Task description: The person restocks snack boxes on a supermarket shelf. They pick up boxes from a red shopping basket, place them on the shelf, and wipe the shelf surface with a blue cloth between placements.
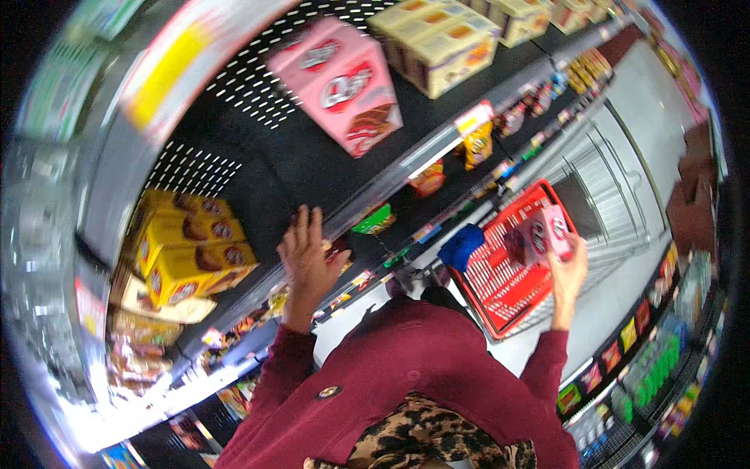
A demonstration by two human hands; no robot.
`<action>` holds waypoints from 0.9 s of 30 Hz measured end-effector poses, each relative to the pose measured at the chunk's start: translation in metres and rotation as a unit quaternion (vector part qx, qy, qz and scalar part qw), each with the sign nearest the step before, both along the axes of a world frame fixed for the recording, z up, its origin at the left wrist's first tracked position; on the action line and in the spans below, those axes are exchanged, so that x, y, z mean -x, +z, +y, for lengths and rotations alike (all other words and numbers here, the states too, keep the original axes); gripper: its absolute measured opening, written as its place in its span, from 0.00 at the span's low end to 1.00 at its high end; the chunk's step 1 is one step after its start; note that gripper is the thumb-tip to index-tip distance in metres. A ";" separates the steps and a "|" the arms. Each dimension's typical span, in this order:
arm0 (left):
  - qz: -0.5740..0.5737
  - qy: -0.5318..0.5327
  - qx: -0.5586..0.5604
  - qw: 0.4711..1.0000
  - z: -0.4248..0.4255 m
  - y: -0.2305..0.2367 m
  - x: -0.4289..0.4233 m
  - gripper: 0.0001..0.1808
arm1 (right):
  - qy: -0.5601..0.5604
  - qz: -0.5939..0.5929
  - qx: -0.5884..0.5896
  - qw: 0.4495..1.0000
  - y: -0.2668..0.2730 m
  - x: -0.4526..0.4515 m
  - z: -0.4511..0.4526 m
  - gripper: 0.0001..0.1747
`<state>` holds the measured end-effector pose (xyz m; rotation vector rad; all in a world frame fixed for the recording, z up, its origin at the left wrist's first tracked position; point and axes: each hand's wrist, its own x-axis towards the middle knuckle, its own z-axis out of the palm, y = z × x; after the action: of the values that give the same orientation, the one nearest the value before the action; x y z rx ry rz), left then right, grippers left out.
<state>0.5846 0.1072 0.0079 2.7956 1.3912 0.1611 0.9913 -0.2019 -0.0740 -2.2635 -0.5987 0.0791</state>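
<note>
My right hand (568, 264) grips a pink snack carton (548, 231) by its near side, over a red plastic shopping basket (501, 319). Whether the carton touches the basket floor cannot be told. Empty, with its fingers apart, my left hand (306, 255) is at the front edge of a black shelf (263, 170). Pink cartons (351, 88) with similar printing stand on that shelf, beyond the hand. To its left sit stacked yellow snack boxes (196, 246). A blue item, perhaps cloth (463, 246), lies at the basket's left rim.
A metal wire cart (621, 176) is beside and beneath the basket. Cream boxes (436, 47) line the shelf's far part. Lower shelving holds bagged snacks, including a green packet (375, 220) and a yellow packet (479, 146). Bottles (656, 369) fill shelving at right.
</note>
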 end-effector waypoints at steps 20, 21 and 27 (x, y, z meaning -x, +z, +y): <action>-0.437 -0.031 0.279 0.855 -0.020 0.045 0.012 0.44 | 0.523 0.138 -0.267 0.798 0.238 0.159 0.234 0.38; -0.459 0.004 0.306 0.834 -0.019 0.045 0.018 0.42 | 0.524 0.156 -0.301 0.781 0.232 0.170 0.248 0.41; -0.541 0.037 0.128 0.831 0.015 0.049 0.031 0.36 | 0.554 0.154 -0.129 0.808 0.184 0.201 0.301 0.37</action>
<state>0.5536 0.1219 0.0572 1.7978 1.0459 1.2117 0.7908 0.0988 0.1095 -1.3219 -1.5530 0.8590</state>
